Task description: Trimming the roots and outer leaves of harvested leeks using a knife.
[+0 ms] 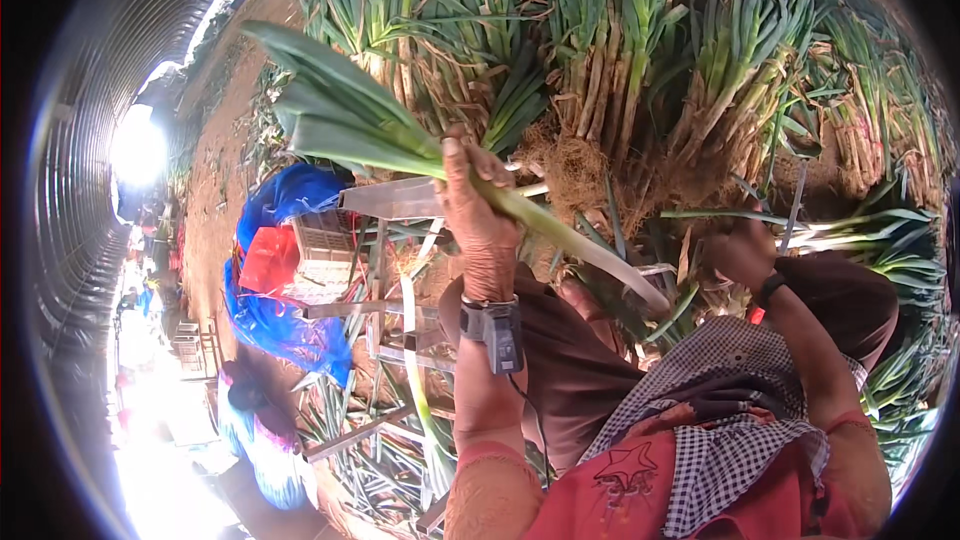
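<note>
My left hand [480,202] is wrapped around a leek [577,240], which lies at a slant across the view. Its broad green leaves [352,116] fan out to the upper left, and its pale stalk end points down to the right. My right hand [739,251] is blurred, off to the right above my knee, and its fingers are hard to make out. A thin grey metal strip [795,202] shows just beyond that hand; I cannot tell whether the hand holds it. Cut leaves and scraps [675,311] lie on the ground between my legs.
Bundles of leeks [600,52] with brown roots [574,172] stand ahead. Leeks with pale stalks [855,229] lie at right. On the left are a metal frame [375,307], a plastic crate [322,255] and blue sheeting [292,345]. Another person [262,427] is at lower left.
</note>
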